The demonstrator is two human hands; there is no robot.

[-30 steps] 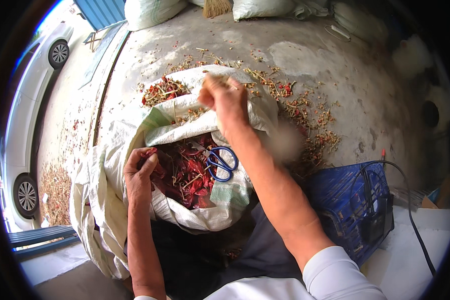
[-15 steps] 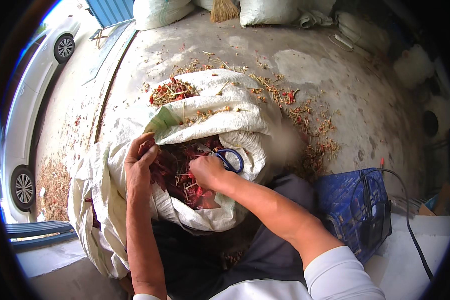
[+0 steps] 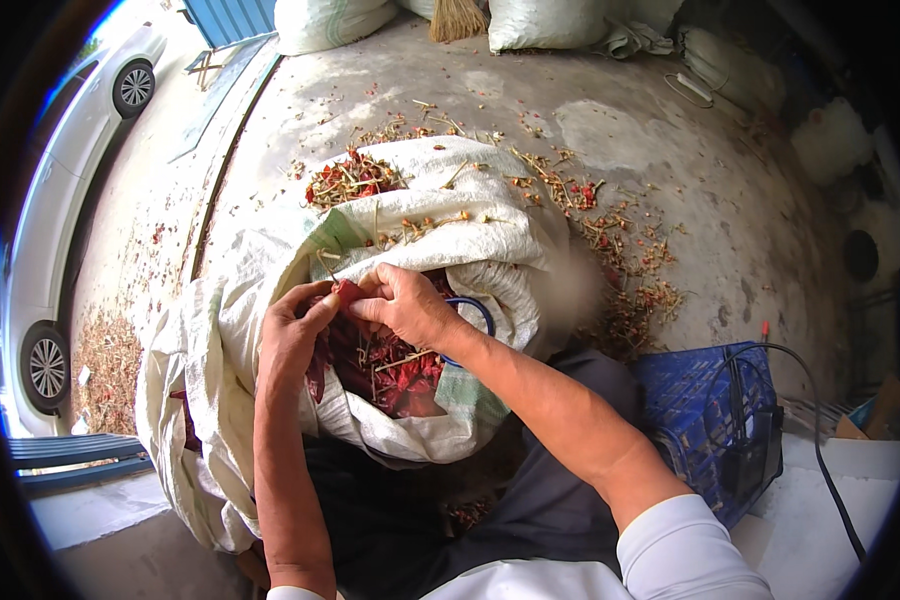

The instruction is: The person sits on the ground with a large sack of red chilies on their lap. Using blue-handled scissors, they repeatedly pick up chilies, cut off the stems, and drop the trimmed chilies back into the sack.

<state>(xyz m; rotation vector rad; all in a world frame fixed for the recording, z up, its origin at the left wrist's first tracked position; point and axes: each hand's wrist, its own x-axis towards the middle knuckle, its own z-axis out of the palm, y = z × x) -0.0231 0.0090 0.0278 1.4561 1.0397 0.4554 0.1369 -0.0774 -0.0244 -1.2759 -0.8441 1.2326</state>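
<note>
Both hands meet over the mouth of a rolled-down white woven sack (image 3: 410, 155). A dried red chili pepper (image 3: 346, 294) with a thin pale stem is between their fingertips. My left hand (image 3: 295, 325), fingers closed, pinches it from the left. From the right, my right hand (image 3: 405, 303) grips it with thumb and fingers. More dark red dried chilies (image 3: 395, 385) fill the sack below. A blue loop handle (image 3: 489, 318), seemingly of scissors, shows behind my right wrist; its other parts are hidden.
Cut stems and chili bits (image 3: 355, 180) lie on the sack's folded rim, and more debris (image 3: 620, 255) covers the floor beyond. At right stands a blue plastic crate (image 3: 675, 395) with a black cable. Full white sacks (image 3: 545, 25) and a straw broom (image 3: 457, 20) are at the back.
My right hand has come up out of the chilies and moved left to meet my left hand. A single chili now shows between them.
</note>
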